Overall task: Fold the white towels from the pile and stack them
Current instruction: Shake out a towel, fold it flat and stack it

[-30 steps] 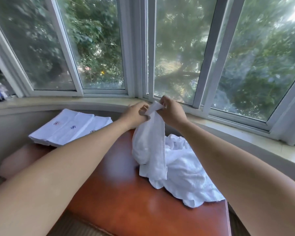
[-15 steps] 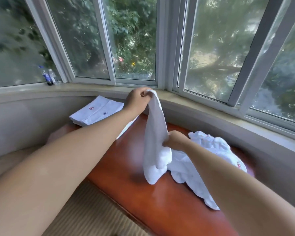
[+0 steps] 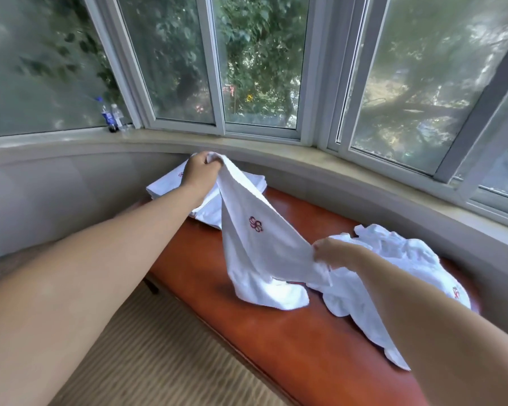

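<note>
A white towel (image 3: 255,247) with a red embroidered emblem stretches between my hands above the reddish-brown wooden table (image 3: 276,341). My left hand (image 3: 200,171) grips one corner, raised over the stack of folded white towels (image 3: 165,187) at the table's far left end. My right hand (image 3: 332,253) pinches the towel's other edge, lower and to the right. The towel's bottom sags onto the tabletop. A rumpled pile of white towels (image 3: 399,259) lies at the right, partly hidden behind my right forearm.
A curved stone window sill (image 3: 276,150) and wall run close behind the table. Two small bottles (image 3: 112,117) stand on the sill at the left. Striped carpet (image 3: 147,356) lies in front of the table's near edge.
My hands have drawn apart: the left carried its corner over the folded stack, the right slid down and out to the towel's other edge. The towel now shows its emblem.
</note>
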Available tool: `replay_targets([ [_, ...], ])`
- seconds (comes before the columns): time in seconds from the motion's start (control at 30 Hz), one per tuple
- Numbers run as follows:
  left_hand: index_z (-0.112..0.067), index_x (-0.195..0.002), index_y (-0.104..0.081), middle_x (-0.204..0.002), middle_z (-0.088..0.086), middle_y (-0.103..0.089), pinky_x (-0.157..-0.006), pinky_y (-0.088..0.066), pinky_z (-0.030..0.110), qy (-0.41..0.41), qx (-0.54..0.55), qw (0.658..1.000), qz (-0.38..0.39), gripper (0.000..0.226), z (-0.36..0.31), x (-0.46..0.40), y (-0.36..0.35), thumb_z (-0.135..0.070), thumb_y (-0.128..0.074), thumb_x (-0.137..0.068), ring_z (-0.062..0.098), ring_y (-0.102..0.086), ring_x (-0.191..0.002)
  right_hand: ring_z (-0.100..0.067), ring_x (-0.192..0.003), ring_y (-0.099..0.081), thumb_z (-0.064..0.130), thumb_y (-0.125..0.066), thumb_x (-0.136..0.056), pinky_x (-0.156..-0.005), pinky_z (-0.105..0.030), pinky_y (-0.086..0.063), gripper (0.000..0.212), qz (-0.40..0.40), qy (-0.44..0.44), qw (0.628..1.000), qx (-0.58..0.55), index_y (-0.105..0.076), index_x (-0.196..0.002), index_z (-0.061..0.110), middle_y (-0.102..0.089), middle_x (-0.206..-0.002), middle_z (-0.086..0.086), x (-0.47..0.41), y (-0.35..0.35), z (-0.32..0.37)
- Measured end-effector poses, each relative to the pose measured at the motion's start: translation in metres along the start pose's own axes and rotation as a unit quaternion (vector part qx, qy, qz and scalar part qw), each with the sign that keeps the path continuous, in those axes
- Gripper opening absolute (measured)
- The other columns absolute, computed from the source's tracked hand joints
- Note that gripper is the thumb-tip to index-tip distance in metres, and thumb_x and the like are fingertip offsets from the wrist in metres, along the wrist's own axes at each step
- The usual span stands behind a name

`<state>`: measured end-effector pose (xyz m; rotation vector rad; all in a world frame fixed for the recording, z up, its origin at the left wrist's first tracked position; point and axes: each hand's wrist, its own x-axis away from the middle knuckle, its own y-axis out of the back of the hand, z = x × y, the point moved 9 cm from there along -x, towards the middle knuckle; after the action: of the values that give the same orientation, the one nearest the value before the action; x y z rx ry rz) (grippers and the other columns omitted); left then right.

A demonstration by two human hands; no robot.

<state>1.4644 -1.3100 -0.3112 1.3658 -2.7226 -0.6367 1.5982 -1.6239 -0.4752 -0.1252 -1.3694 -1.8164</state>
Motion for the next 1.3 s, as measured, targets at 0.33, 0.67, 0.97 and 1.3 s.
replay_targets([
  [0.33,-0.022,-0.084,-0.063,-0.085,0.000,-0.051,-0.073,-0.035,0.034,0.026,-0.061,0.997,0.048,0.012,0.065,-0.040,0.035,-0.032,-0.056,-0.087,0.017,-0.045,-0.079,-0.016,-0.060,-0.059,0.016,-0.041,-0.096,-0.049,-0.018,-0.042,0.029,-0.307,-0.017,0.943,-0.125,-0.061,-0.079,0.029,-0.060,-0.073,0.008,0.004,0.112,0.001],
  [0.67,-0.012,-0.100,-0.065,-0.077,0.005,-0.047,-0.059,-0.035,0.029,0.042,-0.204,0.962,0.177,0.025,0.081,-0.047,0.031,-0.036,-0.058,-0.096,0.022,-0.041,-0.067,-0.021,-0.056,-0.057,0.017,-0.062,-0.095,-0.055,-0.024,-0.045,0.010,-0.078,-0.035,0.996,-0.011,-0.067,-0.092,0.010,-0.063,-0.063,-0.006,0.022,0.090,0.004],
  [0.97,-0.014,-0.111,-0.065,-0.073,0.001,-0.054,-0.042,-0.028,0.018,0.344,-0.274,0.791,0.426,0.018,0.196,0.021,0.023,-0.017,-0.064,-0.093,0.009,-0.036,-0.045,-0.027,-0.097,-0.070,0.013,-0.072,-0.086,-0.104,-0.036,-0.050,0.049,0.205,-0.319,0.923,-0.071,-0.057,-0.133,0.008,-0.065,-0.132,-0.013,0.045,-0.015,-0.064],
  [1.3,-0.025,-0.091,-0.067,-0.083,-0.001,-0.063,-0.070,-0.044,0.026,0.095,0.055,0.991,0.071,0.015,0.083,-0.077,0.005,-0.012,-0.058,-0.092,0.018,-0.055,-0.076,-0.016,-0.074,-0.060,0.003,-0.053,-0.099,-0.076,-0.030,-0.057,0.015,-0.340,-0.018,0.780,-0.525,-0.061,-0.102,0.015,-0.067,-0.093,-0.013,0.011,0.133,-0.009],
])
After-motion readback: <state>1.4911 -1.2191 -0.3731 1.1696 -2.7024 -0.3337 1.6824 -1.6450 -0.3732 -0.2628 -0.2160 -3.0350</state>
